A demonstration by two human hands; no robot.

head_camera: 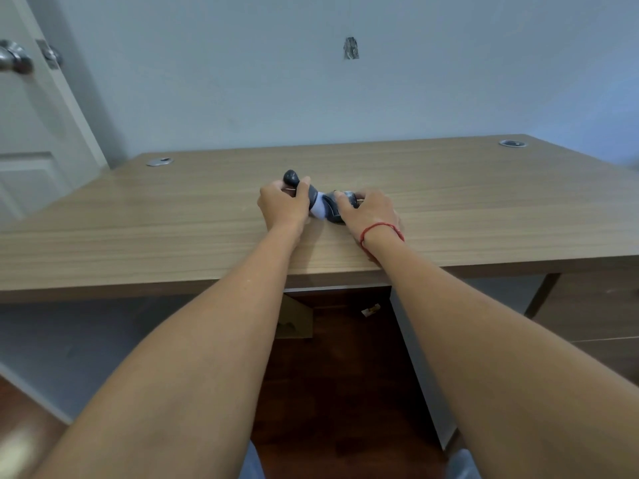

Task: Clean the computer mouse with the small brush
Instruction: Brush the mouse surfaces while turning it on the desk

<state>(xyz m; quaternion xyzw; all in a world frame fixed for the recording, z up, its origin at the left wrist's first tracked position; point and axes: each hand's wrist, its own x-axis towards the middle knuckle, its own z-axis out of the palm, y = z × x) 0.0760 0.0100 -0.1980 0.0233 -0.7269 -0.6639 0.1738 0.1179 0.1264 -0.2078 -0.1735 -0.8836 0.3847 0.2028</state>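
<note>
A dark grey computer mouse (333, 209) lies on the wooden desk (173, 216), mid-desk. My right hand (368, 209) covers its right side and grips it, with a red string around the wrist. My left hand (284, 205) is closed around the dark rounded handle of a small brush (313, 197). The brush's white bristles touch the left side of the mouse. Much of the mouse and the brush handle is hidden under my fingers.
Two round cable grommets sit at the desk's back corners, one on the left (159, 162) and one on the right (512, 143). A white door (31, 133) with a metal knob stands at the left. A cardboard box (294, 319) lies under the desk.
</note>
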